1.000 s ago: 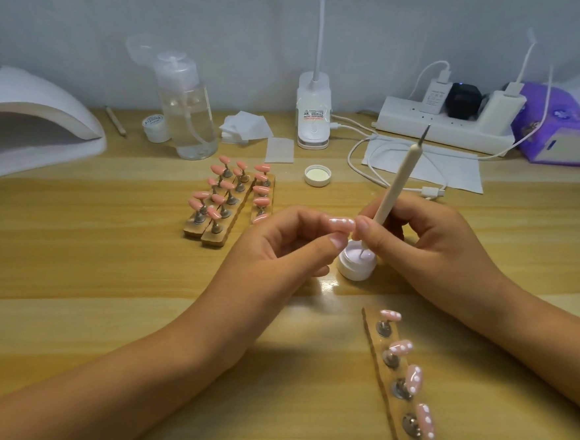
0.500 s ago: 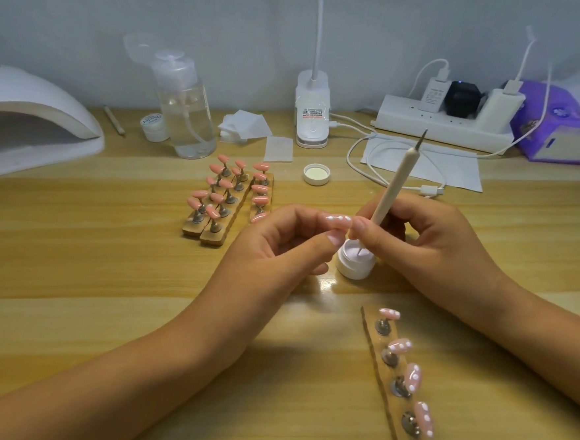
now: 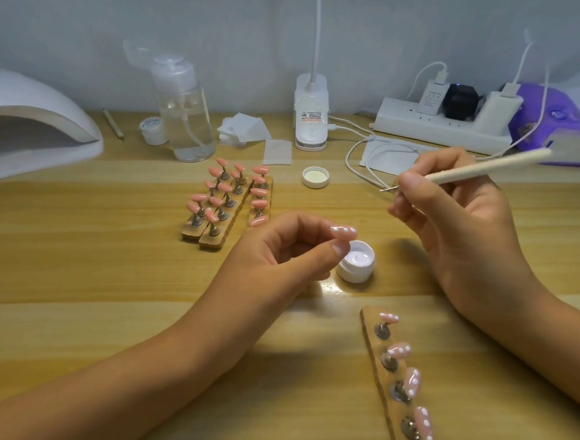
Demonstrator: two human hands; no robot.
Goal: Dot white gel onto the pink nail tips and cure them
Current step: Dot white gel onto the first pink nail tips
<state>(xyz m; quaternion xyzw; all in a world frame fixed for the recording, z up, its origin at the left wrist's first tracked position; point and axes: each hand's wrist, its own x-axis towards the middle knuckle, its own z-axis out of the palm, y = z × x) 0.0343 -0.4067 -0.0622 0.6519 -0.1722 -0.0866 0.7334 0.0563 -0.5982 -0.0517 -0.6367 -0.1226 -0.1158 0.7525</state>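
Two hands in view; left hand (image 3: 279,250) pinches one pink nail tip (image 3: 343,231) between thumb and forefinger, just above the rim of one open gel pot (image 3: 356,261) holding white gel; three white dots show on that tip; right hand (image 3: 453,224) grips one dotting pen (image 3: 474,169), fingers curled round it, metal point aimed left and held apart from both tip and pot; one near strip (image 3: 371,342) at bottom right carries four dotted tips (image 3: 412,381) on metal stands; three far strips (image 3: 225,212) lie side by side behind the left hand with plain pink tips, too overlapped for an exact count; one pot lid (image 3: 315,177) lies inside-up beyond the pot; one cure lamp (image 3: 31,122) at far left; one pump bottle (image 3: 186,109), one power strip (image 3: 439,127) at the back of the wooden table (image 3: 73,256).
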